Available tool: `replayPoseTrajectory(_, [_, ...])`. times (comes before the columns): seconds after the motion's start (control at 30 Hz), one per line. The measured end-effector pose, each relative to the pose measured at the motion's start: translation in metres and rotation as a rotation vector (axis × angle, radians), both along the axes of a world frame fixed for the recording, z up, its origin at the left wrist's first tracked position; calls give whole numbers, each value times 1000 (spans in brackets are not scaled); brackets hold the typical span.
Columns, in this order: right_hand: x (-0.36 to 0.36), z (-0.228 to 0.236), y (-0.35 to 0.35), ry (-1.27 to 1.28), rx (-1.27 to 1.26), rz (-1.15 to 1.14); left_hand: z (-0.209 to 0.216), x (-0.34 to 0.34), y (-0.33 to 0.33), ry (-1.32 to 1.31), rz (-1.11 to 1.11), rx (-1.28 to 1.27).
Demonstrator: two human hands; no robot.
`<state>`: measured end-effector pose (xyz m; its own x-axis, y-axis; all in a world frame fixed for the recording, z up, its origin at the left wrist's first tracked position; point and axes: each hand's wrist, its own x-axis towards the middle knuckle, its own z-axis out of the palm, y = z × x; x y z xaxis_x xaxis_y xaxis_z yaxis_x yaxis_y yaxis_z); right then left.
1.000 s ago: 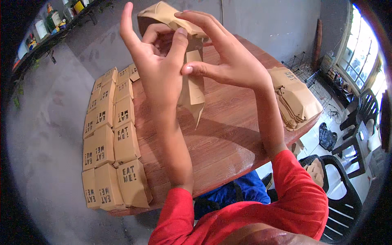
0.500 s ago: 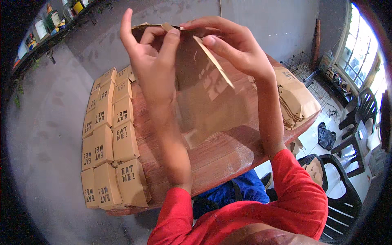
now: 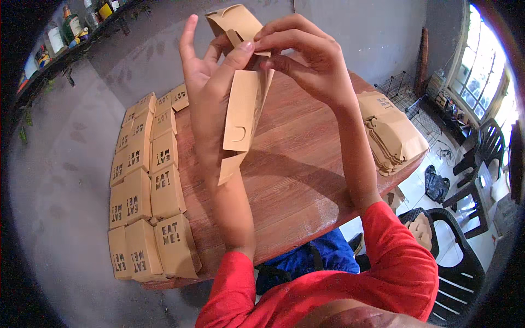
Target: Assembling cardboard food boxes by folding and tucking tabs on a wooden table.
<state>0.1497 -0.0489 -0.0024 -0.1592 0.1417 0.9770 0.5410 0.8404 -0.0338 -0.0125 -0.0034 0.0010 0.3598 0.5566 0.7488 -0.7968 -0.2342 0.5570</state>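
Observation:
A partly folded brown cardboard box [image 3: 243, 112] is held up above the table, with its slotted flaps sticking out at the top and bottom. My left hand [image 3: 210, 90] grips it from the left, thumb and fingers at a slotted flap, one finger pointing upward. From the right, my right hand [image 3: 306, 57] pinches the same upper edge between thumb and fingers. Both hands nearly meet at that fold. Part of the box is hidden behind my left hand.
Rows of folded brown boxes [image 3: 168, 188] line the table's left side. A stack of flat box blanks [image 3: 396, 131] lies at the right on the reddish wooden table [image 3: 295, 164]. Black plastic chairs [image 3: 454, 262] stand at the right; a shelf with bottles [image 3: 71, 27] is upper left.
The box has turned from its broad face toward me to a narrow flapped side. Both hands still hold it; the right has shifted slightly left, the left slightly right.

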Motion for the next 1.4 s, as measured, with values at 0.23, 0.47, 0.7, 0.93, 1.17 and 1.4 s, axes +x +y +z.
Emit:
replayPoseTrajectory(0.23, [-8,1,-13,-16,118,-232,-6,14,12,-15,-14,53])
replayPoseTrajectory(0.47, [-14,1,-5,166,250,-264,-6,16,38,-19,-214,-29])
replayPoseTrajectory(0.7, [-7,1,-8,118,225,-274,-3,10,21,-66,-15,254])
replayPoseTrajectory(0.93, [-6,1,-13,6,194,-282,-1,6,9,16,407,358])
replayPoseTrajectory(1.17, [-4,0,-10,-12,180,-256,0,5,12,68,533,398])
replayPoseTrajectory(1.4, [-7,1,-15,-32,120,-201,-5,4,21,98,890,621])
